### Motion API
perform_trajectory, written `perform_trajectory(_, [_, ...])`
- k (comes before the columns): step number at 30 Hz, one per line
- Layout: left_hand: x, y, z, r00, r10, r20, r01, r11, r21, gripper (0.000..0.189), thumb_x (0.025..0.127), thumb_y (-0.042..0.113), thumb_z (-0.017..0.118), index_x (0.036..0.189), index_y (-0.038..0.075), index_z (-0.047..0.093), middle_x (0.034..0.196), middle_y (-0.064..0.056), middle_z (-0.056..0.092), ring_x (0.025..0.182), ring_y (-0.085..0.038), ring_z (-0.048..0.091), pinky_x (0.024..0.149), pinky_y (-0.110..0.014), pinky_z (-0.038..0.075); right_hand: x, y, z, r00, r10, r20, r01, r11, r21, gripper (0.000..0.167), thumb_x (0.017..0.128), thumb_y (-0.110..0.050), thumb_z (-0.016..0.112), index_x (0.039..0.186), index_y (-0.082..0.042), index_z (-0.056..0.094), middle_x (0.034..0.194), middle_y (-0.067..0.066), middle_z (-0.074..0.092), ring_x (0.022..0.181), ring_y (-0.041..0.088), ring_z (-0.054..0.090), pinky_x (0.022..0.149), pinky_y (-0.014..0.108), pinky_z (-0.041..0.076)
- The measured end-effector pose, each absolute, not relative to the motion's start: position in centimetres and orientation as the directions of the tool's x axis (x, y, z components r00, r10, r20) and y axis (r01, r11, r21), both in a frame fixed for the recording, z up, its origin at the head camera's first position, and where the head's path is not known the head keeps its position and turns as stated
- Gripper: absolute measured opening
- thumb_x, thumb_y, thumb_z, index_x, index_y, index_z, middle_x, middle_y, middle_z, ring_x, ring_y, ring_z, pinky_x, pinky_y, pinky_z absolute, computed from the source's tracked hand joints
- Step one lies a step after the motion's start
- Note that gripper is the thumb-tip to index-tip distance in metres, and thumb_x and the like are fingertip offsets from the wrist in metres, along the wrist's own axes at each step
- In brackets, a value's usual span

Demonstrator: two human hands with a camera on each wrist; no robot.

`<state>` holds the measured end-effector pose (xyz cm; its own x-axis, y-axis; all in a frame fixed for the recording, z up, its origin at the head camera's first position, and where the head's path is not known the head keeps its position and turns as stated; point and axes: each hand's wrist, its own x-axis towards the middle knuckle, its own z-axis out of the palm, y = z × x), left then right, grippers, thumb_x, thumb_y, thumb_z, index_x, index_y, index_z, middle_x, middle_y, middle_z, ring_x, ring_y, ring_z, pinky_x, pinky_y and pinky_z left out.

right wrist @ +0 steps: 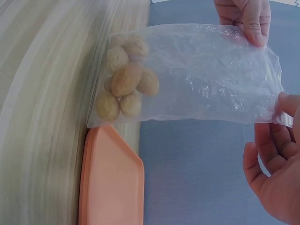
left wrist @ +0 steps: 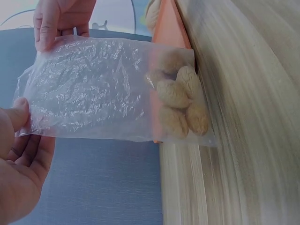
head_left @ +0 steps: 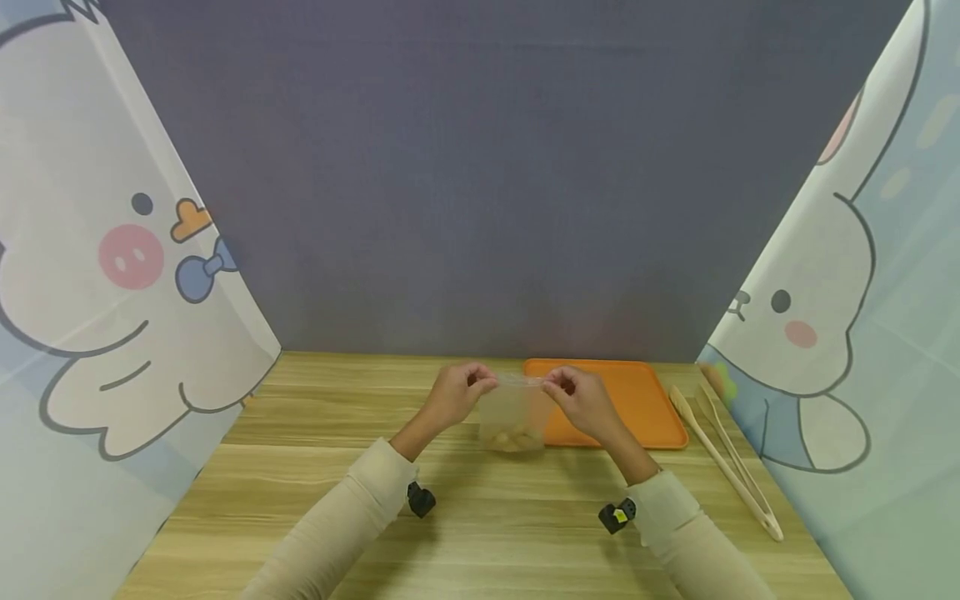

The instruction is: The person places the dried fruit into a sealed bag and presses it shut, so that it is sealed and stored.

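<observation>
A clear plastic bag hangs upright between both hands, with several brown oval nuts that look like walnuts gathered at its bottom. My left hand pinches one upper corner of the bag between thumb and fingers. At the opposite upper corner, my right hand pinches the plastic the same way. The bag's top edge is stretched between the two grips. In the right wrist view the nuts lie in a loose pile near the tabletop; whether the bag touches it, I cannot tell.
An orange tray lies behind and to the right of the bag. Right of it, long wooden tongs lie on the wood-grain table. A dark backdrop closes off the back, with cartoon-printed panels at both sides.
</observation>
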<state>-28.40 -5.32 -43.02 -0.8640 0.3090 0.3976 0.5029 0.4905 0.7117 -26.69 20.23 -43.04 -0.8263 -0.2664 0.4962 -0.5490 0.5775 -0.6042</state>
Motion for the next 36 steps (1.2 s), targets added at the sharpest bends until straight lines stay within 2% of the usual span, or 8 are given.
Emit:
perform_trajectory(5, [-28.4, -5.1, -43.0, -0.847, 0.295, 0.443, 0.532, 0.491, 0.690, 0.010, 0.093, 0.018, 0.074, 0.092, 0.008, 0.075, 0.080, -0.004, 0.074, 0.064, -0.003, 0.055, 0.059, -0.020, 0.046, -26.7, 19.9, -42.7, -0.827, -0.283, 0.485, -0.551, 0.577, -0.603, 0.012, 0.094, -0.018, 0.075, 0.101, -0.009, 0.075, 0.086, 0.003, 0.075, 0.064, 0.002, 0.057, 0.055, 0.023, 0.048])
perform_trajectory(8, [-28.4, -5.0, -42.9, -0.841, 0.307, 0.445, 0.541, 0.482, 0.689, 0.009, 0.094, 0.018, 0.074, 0.093, 0.008, 0.074, 0.083, -0.004, 0.074, 0.067, -0.005, 0.056, 0.061, -0.021, 0.048, -26.7, 19.7, -42.6, -0.819, -0.300, 0.489, -0.560, 0.601, -0.570, 0.011, 0.094, -0.018, 0.075, 0.098, -0.009, 0.075, 0.081, 0.001, 0.072, 0.062, 0.002, 0.054, 0.055, 0.023, 0.047])
perform_trajectory(15, [-28.3, -4.8, -42.6, -0.841, 0.393, 0.373, 0.532, 0.470, 0.704, 0.010, 0.094, 0.020, 0.075, 0.099, 0.011, 0.075, 0.091, -0.001, 0.075, 0.081, -0.010, 0.067, 0.073, -0.025, 0.055, -26.7, 19.5, -42.6, -0.787, -0.326, 0.523, -0.594, 0.630, -0.501, 0.008, 0.094, -0.014, 0.073, 0.094, -0.006, 0.073, 0.072, -0.002, 0.064, 0.059, -0.001, 0.046, 0.054, 0.022, 0.043])
perform_trajectory(21, [-28.4, -4.4, -42.4, -0.828, 0.433, 0.357, 0.550, 0.500, 0.669, 0.009, 0.093, 0.022, 0.076, 0.094, 0.013, 0.077, 0.092, -0.002, 0.077, 0.085, -0.015, 0.072, 0.078, -0.029, 0.058, -26.7, 19.4, -42.7, -0.776, -0.338, 0.532, -0.610, 0.616, -0.498, 0.009, 0.094, -0.013, 0.072, 0.092, -0.005, 0.072, 0.071, -0.002, 0.062, 0.059, -0.001, 0.044, 0.055, 0.022, 0.042])
perform_trajectory(26, [-28.3, -4.3, -42.4, -0.814, 0.430, 0.390, 0.574, 0.492, 0.655, 0.007, 0.093, 0.018, 0.075, 0.093, 0.011, 0.077, 0.092, -0.004, 0.078, 0.085, -0.017, 0.074, 0.078, -0.029, 0.059, -26.7, 19.3, -42.7, -0.780, -0.347, 0.520, -0.608, 0.613, -0.504, 0.008, 0.093, -0.014, 0.074, 0.095, -0.006, 0.073, 0.076, 0.000, 0.067, 0.062, 0.001, 0.051, 0.057, 0.022, 0.046])
perform_trajectory(31, [-28.3, -4.3, -42.5, -0.803, 0.427, 0.415, 0.591, 0.485, 0.645, 0.006, 0.093, 0.015, 0.075, 0.093, 0.009, 0.077, 0.092, -0.007, 0.078, 0.086, -0.021, 0.075, 0.078, -0.031, 0.060, -26.7, 18.9, -42.6, -0.769, -0.393, 0.505, -0.627, 0.619, -0.473, 0.009, 0.091, -0.013, 0.076, 0.098, -0.007, 0.074, 0.087, 0.002, 0.072, 0.073, 0.010, 0.063, 0.066, 0.025, 0.053])
perform_trajectory(36, [-28.3, -4.2, -42.4, -0.799, 0.450, 0.399, 0.595, 0.494, 0.634, 0.006, 0.093, 0.014, 0.074, 0.096, 0.009, 0.076, 0.095, -0.007, 0.078, 0.088, -0.021, 0.075, 0.079, -0.031, 0.060, -26.7, 18.6, -42.7, -0.750, -0.401, 0.526, -0.644, 0.625, -0.441, 0.007, 0.092, -0.013, 0.075, 0.093, -0.006, 0.075, 0.087, 0.004, 0.072, 0.074, 0.014, 0.066, 0.066, 0.026, 0.055])
